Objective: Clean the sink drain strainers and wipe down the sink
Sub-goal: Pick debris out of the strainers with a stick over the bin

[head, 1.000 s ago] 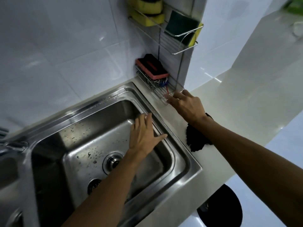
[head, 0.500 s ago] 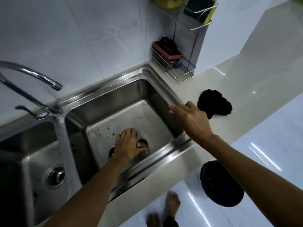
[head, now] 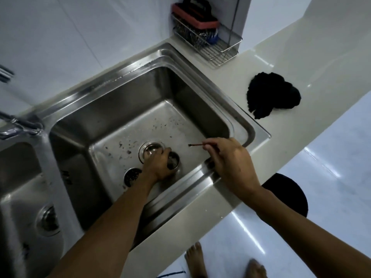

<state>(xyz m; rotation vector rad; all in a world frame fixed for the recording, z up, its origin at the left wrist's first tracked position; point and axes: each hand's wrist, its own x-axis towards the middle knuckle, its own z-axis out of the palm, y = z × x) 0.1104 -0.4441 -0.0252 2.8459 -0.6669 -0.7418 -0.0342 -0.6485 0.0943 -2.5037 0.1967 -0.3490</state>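
Note:
In the right basin of the steel double sink (head: 200,109), my left hand (head: 158,166) grips a round metal strainer cup (head: 173,161) beside the open drain ring (head: 149,150). A second, dark strainer (head: 130,176) lies on the basin floor just left of that wrist. My right hand (head: 230,159) hovers over the basin's front right corner and pinches a thin brown stick (head: 197,145) whose dark tip points left toward the strainer. Dark specks dot the basin floor. The left basin's drain (head: 48,219) still holds its strainer.
A black cloth (head: 271,95) lies on the pale counter right of the sink. A wire rack (head: 208,43) with a red-topped brush and scourers stands in the back corner. The faucet base (head: 22,125) sits at the left. A black bin (head: 289,193) and bare feet are on the floor below.
My right hand left the rack and came down over the sink, now showing the thin stick. My left hand dropped from the basin wall to the drain and took hold of the strainer cup.

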